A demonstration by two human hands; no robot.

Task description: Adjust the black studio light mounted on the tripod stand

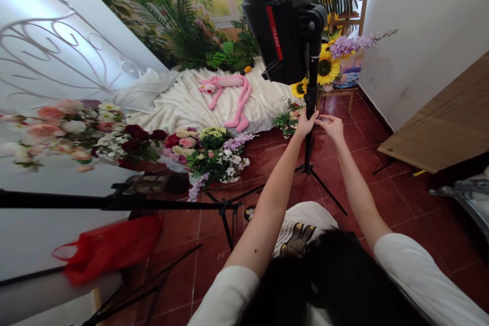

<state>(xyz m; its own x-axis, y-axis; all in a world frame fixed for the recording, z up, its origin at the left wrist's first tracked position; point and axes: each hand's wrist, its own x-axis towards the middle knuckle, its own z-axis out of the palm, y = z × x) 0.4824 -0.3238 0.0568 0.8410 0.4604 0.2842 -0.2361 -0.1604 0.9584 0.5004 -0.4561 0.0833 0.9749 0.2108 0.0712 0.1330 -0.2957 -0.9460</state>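
Observation:
A black studio light (pixel 277 30) with a red label is mounted at the top of a black stand (pixel 307 150). My left hand (pixel 305 123) is closed around the stand's upright pole, below the light. Just right of the pole is my right hand (pixel 331 126), its thumb and fingers pinched together close to my left hand's fingertips. Whatever small part the right hand pinches is too small to make out. Both arms reach forward from white sleeves.
A pink plush toy (pixel 244 97) lies on a white draped cloth (pixel 168 104). Flower bunches (pixel 217 155) stand before it. Another black pole (pixel 160 205) crosses at left, near a red bag (pixel 110 247). A wooden board (pixel 439 117) leans at right; sunflowers (pixel 326 69) stand behind the light.

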